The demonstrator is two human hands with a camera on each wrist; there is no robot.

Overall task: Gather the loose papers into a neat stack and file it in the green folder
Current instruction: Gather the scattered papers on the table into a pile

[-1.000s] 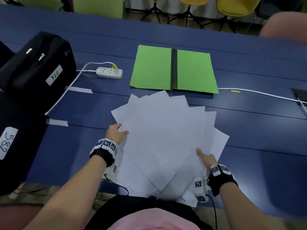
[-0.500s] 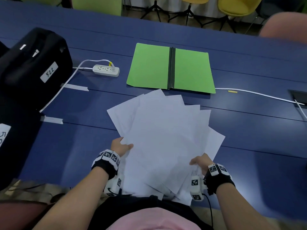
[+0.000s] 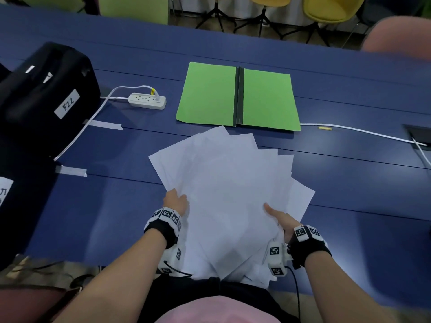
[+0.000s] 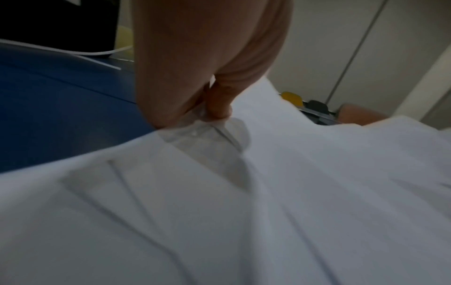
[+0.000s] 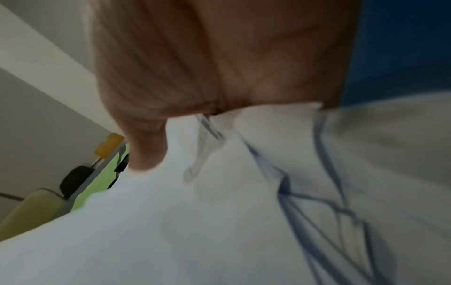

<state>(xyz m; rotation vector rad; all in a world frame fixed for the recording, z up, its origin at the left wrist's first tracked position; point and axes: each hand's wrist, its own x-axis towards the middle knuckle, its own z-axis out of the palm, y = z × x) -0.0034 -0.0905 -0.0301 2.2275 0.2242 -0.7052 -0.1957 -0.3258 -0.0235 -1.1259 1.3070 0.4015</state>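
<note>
- A black case (image 3: 44, 94) bearing a white label marked "522" sits at the far left of the blue counter (image 3: 349, 183), with strips of white tape (image 3: 71, 170) stuck down beside it.
- A white power strip (image 3: 147, 101) lies just right of the case, its cable trailing back toward the near edge.
- The left hand (image 3: 175, 201) pinches the left edge of the papers (image 3: 228, 194), thumb on top and fingers under the sheets.
- The papers, a fanned and uneven spread of white sheets, are held over the near part of the counter, in front of the person, their far corners reaching close to the folder.
- The green folder (image 3: 210, 94) lies open and flat beyond the papers, its dark spine running down the middle.
- The right hand (image 3: 281, 220) clamps the right edge of the papers, thumb pressed on the top sheet.
- A white cable (image 3: 361, 131) runs off to the right of the folder.
</note>
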